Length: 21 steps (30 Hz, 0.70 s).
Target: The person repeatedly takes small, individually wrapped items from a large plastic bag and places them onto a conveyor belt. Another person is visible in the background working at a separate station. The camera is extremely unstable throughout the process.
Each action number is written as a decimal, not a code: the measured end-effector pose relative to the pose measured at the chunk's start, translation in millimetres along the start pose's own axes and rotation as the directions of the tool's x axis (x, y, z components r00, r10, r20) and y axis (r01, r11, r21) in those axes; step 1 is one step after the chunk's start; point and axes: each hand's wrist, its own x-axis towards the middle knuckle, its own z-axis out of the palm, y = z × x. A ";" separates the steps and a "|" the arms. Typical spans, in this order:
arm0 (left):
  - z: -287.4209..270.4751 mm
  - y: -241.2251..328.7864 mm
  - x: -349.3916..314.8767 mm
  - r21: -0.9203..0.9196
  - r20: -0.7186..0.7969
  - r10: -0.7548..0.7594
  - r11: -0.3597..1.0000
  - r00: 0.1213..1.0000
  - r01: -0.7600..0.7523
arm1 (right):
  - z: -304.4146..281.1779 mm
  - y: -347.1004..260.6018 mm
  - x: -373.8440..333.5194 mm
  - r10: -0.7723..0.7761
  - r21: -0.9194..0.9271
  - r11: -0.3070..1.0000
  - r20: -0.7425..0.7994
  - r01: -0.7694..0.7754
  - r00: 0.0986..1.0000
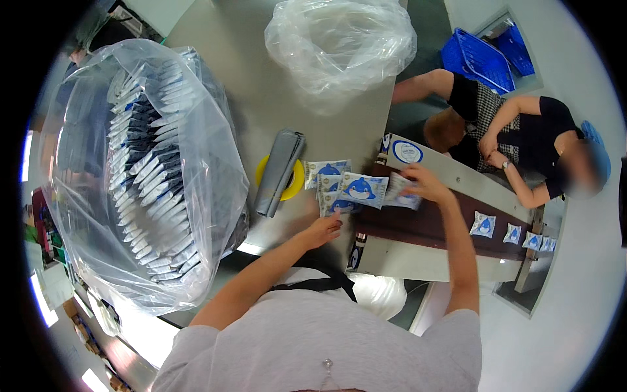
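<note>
My right hand (424,185) pinches a small silver-and-blue sealed packet (400,194) at the near end of a dark conveyor belt (437,225). To its left, several like packets (363,188) with a blue whale picture lie overlapping on the metal table (268,111). My left hand (324,230) is at the lower edge of this group, fingers reaching out loosely and touching the lowest packet. Further right, a spaced line of single packets (483,224) lies along the belt.
A large clear plastic bag (225,170) stands at the left, filled with rows of packets (153,176). A grey roll (281,171) lies over a yellow tape ring (299,180). Another clear bag (339,46) is at the back. Beyond the belt sits a person (503,130), near blue baskets (477,59).
</note>
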 end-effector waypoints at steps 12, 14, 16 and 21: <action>14.0 -11.2 4.6 -0.531 -0.092 0.161 0.827 0.983 -0.185 | 112.2 -46.8 167.6 0.114 0.034 0.988 0.480 -0.148 0.870; 0.9 -16.3 -2.2 -0.508 -0.110 0.182 0.835 0.977 -0.212 | 136.0 -55.3 146.1 0.152 0.239 0.935 0.399 -0.262 0.904; -6.4 -16.3 -15.1 -0.419 -0.174 0.204 0.870 0.963 -0.260 | 155.9 -62.3 122.4 0.201 0.419 0.849 0.308 -0.323 0.930; -15.1 12.4 -51.4 -0.146 -0.077 0.554 0.816 0.829 -0.559 | 171.2 -111.5 63.0 0.190 0.719 0.671 0.068 -0.180 0.979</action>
